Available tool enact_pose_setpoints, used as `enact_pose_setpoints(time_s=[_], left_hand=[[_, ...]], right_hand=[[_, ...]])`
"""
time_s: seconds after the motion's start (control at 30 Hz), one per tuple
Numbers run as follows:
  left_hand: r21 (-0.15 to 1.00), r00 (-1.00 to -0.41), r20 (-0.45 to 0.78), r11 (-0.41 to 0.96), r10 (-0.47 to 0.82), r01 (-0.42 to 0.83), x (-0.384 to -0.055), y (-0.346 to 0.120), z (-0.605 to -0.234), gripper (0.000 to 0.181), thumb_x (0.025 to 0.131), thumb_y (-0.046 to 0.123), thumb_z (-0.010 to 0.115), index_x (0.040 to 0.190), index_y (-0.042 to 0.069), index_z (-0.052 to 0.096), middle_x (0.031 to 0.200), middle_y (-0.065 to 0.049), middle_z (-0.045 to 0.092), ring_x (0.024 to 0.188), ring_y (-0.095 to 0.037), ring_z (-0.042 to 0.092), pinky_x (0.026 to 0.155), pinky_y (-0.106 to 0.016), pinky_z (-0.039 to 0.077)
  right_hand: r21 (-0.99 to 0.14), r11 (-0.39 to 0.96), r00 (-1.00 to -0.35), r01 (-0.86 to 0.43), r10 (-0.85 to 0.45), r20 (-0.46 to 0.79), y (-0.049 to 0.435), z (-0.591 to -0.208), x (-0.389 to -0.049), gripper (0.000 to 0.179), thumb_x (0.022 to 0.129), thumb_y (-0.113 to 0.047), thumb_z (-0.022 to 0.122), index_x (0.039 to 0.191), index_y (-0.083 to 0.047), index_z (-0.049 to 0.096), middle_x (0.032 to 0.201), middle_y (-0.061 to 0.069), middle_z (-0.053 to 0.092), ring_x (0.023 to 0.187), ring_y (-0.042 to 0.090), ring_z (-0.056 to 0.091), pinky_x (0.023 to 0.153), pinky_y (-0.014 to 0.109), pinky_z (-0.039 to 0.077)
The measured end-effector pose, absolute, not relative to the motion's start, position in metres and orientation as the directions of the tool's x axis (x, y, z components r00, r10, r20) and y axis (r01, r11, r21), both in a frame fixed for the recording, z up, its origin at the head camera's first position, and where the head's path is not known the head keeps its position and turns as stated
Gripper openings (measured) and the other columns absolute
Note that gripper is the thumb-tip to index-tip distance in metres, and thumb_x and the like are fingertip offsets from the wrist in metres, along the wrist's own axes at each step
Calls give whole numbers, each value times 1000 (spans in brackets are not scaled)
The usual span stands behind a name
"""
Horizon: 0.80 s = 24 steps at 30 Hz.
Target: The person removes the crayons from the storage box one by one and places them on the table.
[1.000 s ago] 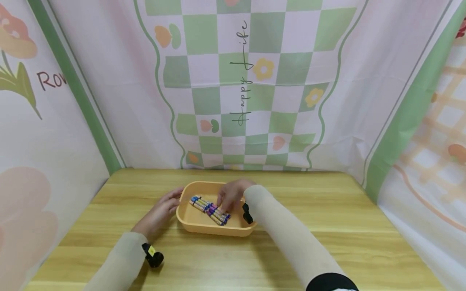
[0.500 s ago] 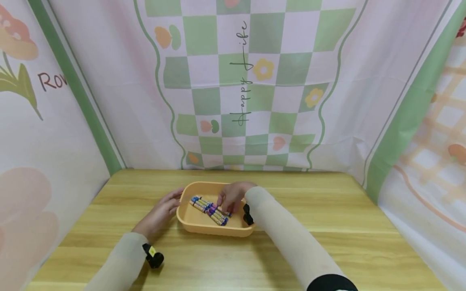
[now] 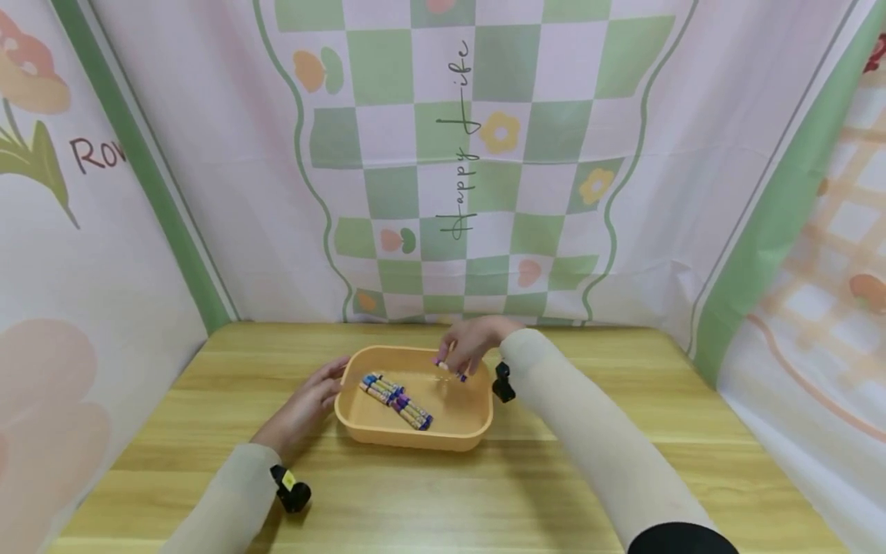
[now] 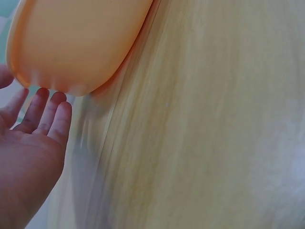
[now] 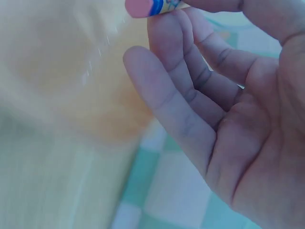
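A yellow-orange plastic basin (image 3: pixel 415 438) stands on the table. Inside it lie several short crayons (image 3: pixel 412 412) with printed yellowish wrappers and blue or purple ends, grouped toward the left. My right hand (image 3: pixel 474 343) pinches a single crayon (image 5: pixel 141 7) over the basin's far right part; the right wrist view shows its pink end and blue band between thumb and fingertips, the other fingers loosely bent. At the basin's left end is my left hand (image 3: pixel 304 406), fingers extended. In the left wrist view its fingertips (image 4: pixel 58 97) lie right at the basin's outer wall.
The wood-grain table (image 3: pixel 588 477) extends around the basin. Behind it hangs a checked green-and-white curtain (image 3: pixel 457 185), with more printed cloth on both sides. Small black cameras sit on both wrists.
My right hand has lifted a crayon from the group and moved up and to the right, toward the basin's far right rim. The left hand stays in place.
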<state>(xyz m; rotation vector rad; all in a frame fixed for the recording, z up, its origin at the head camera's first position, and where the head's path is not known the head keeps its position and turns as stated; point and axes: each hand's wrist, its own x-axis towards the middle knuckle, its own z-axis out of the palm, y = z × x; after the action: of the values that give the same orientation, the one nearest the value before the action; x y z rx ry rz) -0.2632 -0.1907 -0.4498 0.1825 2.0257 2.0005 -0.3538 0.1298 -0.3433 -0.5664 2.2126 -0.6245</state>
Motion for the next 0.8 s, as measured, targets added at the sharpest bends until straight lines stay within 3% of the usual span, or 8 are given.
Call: enact_pose_setpoints(time_s=[0.1, 0.33, 0.47, 0.63, 0.67, 0.8], left_hand=[[994, -952, -113, 27, 286, -111, -262, -191, -450, 61, 102, 12, 42, 159, 7, 21, 164, -16, 19, 147, -35, 25, 120, -50, 21], [989, -954, -150, 23, 260, -149, -260, -191, -450, 62, 101, 12, 43, 159, 11, 22, 162, -16, 21, 144, -36, 30, 119, -51, 24], [988, -954, -151, 18, 260, -152, -260, -191, -450, 63, 101, 12, 42, 159, 10, 21, 163, -16, 20, 144, -37, 29, 118, -50, 25], [989, -955, -148, 22, 258, -147, -261, -191, -450, 63, 101, 13, 43, 159, 10, 21, 163, -15, 20, 145, -36, 29, 119, -50, 24], [989, -955, -147, 23, 257, -146, -261, -191, -449, 63, 101, 13, 43, 159, 10, 21, 163, -15, 20, 145, -36, 28, 119, -50, 24], [990, -955, -141, 33, 262, -137, -261, -189, -448, 63, 101, 15, 44, 160, 10, 21, 164, -14, 19, 147, -34, 25, 119, -49, 22]], right_hand=[[-588, 784, -645, -200, -557, -523, 150, -336, -356, 36, 88, -11, 68, 122, -4, 60, 113, 13, 66, 97, 22, 65, 83, 32, 58], [-614, 768, -696, -182, -542, -472, 196, -338, -359, 42, 84, -7, 66, 124, 1, 58, 115, 17, 65, 96, 23, 66, 84, 34, 59], [-627, 766, -714, -140, -517, -472, 217, -346, -356, 54, 84, -6, 65, 134, 6, 49, 121, 21, 61, 93, 23, 66, 87, 40, 58], [-633, 771, -743, -61, -459, -488, 236, -365, -352, 50, 83, -4, 64, 131, 4, 51, 105, 17, 67, 86, 20, 66, 89, 44, 57], [-627, 777, -748, -53, -447, -491, 239, -369, -351, 42, 82, -4, 63, 123, 3, 56, 99, 15, 68, 83, 19, 65, 88, 43, 57], [-621, 782, -764, -46, -428, -483, 248, -385, -345, 36, 80, -3, 62, 116, 3, 60, 87, 9, 67, 78, 16, 63, 82, 38, 58]])
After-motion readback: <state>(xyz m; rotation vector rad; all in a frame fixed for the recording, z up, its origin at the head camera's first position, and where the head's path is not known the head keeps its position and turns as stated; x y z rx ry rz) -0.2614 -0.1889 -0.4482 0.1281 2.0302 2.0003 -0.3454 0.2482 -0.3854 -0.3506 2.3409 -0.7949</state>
